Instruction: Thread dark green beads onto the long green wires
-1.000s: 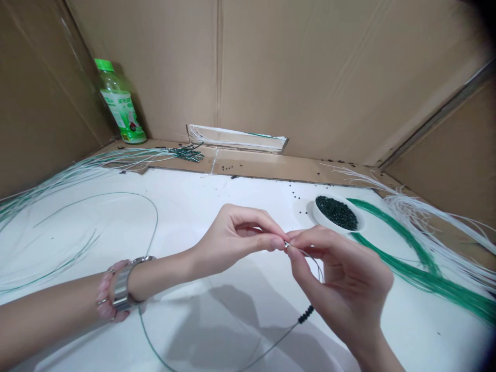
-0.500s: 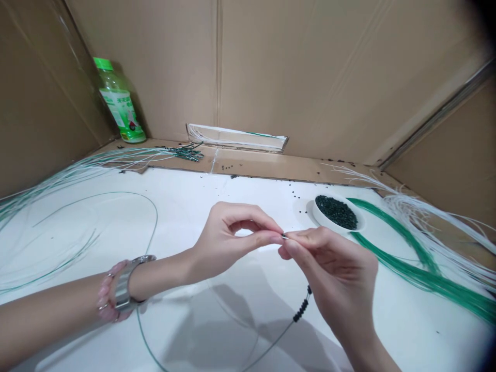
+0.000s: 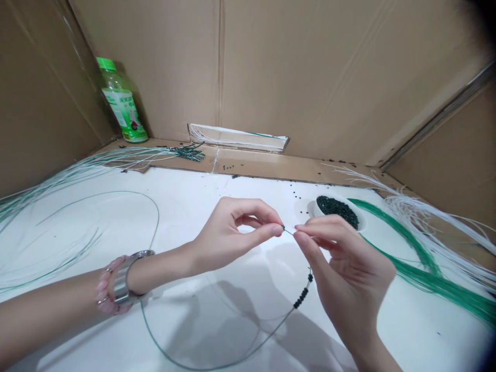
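A small dark bead (image 3: 283, 228) is pinched between the thumb and forefinger of my left hand (image 3: 232, 227). From it a short straight stretch of thin green cord (image 3: 289, 232) runs to the fingertips of my right hand (image 3: 344, 268), which are pressed together on it. Below the right fingers hangs a row of black beads (image 3: 300, 298) threaded on the cord. The cord sweeps in a wide loop toward the front and passes under my left wrist. Close behind the right hand is a white bowl (image 3: 363, 223) full of dark beads (image 3: 337, 207).
Green cords (image 3: 437, 284) and white cords (image 3: 430, 204) lie in bundles at the right. Beaded strands (image 3: 188, 151) extend along the left. A green-capped bottle (image 3: 126, 114) stands in the back left corner. Cardboard walls (image 3: 271, 67) enclose the white table (image 3: 186, 188), with loose beads scattered near its back edge.
My right hand has drawn away to the right from the left fingertips, and a stretch of cord now shows between them. The hanging beads have risen slightly.
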A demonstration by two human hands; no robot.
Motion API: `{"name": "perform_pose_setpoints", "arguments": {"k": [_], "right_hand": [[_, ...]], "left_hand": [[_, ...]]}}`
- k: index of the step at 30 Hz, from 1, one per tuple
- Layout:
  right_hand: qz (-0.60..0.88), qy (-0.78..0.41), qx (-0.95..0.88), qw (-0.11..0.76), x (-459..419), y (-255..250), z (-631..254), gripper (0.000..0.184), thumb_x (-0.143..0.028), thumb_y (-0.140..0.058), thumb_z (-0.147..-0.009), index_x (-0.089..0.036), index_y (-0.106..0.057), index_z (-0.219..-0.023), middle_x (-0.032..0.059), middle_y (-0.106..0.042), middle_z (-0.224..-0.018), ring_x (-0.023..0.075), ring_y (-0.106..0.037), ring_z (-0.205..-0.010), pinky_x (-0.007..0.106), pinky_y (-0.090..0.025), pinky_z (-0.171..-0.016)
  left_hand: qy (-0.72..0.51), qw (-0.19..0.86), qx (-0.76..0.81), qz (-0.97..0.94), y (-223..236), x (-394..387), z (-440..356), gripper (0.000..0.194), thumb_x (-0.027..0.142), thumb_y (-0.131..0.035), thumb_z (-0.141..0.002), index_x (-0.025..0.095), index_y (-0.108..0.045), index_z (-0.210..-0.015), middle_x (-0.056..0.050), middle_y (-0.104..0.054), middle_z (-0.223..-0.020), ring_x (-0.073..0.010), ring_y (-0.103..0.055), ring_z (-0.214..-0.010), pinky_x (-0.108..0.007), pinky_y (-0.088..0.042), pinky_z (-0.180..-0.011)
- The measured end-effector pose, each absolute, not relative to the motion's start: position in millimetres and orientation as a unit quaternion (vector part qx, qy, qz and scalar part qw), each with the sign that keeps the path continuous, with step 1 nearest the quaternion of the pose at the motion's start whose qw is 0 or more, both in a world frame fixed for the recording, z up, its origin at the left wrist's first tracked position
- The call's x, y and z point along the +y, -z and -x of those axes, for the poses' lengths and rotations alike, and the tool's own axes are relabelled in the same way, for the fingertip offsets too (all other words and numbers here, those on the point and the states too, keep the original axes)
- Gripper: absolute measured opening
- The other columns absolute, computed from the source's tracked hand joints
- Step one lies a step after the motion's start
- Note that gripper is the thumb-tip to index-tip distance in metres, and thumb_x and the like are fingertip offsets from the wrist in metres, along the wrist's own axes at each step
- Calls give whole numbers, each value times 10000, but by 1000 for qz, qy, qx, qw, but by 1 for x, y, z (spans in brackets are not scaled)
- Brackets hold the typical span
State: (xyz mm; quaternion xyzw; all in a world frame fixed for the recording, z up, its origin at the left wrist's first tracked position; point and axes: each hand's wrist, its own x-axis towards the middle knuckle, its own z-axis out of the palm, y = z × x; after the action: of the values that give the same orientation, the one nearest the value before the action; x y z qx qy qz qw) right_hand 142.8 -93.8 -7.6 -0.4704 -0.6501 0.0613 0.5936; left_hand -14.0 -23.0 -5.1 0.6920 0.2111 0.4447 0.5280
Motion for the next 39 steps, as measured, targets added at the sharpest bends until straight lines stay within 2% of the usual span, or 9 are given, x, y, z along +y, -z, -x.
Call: {"name": "perform_pose_setpoints", "arguments": {"k": [4, 7, 13, 18, 39], "right_hand": [[448, 104, -691, 558, -91, 10, -147, 256, 16, -650, -712, -204, -611, -837, 0, -619, -707, 131, -537, -630, 304, -418, -579], [435, 148, -723, 516, -88, 9, -150, 253, 30, -633, -710, -188, -566, -821, 5, -600, -674, 122, -508, -603, 299, -394, -576], [433, 145, -754, 472, -88, 3, -148, 205, -5, -591, -755, -200, -553, -805, 7, -581, -645, 126, -473, -582, 272, -391, -545], [428, 123, -760, 472, -88, 2, -147, 191, -9, -573, -768, -196, -553, -804, 10, -580, -643, 126, -467, -583, 265, -394, -539], [430, 116, -773, 452, -88, 2, -148, 164, -3, -574, -771, -163, -546, -784, 19, -562, -639, 115, -443, -607, 249, -385, -555]], "left_hand": [[-440, 514, 225, -701, 4, -25, 14, 73, 193, -664, -795, 144, -679, -743, -19, -704, -727, -87, -635, -655, -163, -536, -620], [-441, 503, 228, -707, 3, -26, 13, 69, 185, -659, -799, 146, -677, -746, -12, -704, -736, -77, -633, -665, -148, -533, -638], [-445, 483, 221, -721, 4, -26, 14, 62, 173, -655, -802, 144, -672, -751, -3, -701, -735, -64, -627, -670, -131, -529, -661], [-448, 467, 214, -732, 3, -26, 13, 67, 177, -652, -803, 141, -670, -750, -21, -701, -739, -87, -631, -664, -168, -542, -645], [-454, 437, 194, -752, 6, -24, 14, 62, 165, -637, -817, 131, -664, -772, -17, -683, -739, -77, -611, -663, -165, -532, -661]]}}
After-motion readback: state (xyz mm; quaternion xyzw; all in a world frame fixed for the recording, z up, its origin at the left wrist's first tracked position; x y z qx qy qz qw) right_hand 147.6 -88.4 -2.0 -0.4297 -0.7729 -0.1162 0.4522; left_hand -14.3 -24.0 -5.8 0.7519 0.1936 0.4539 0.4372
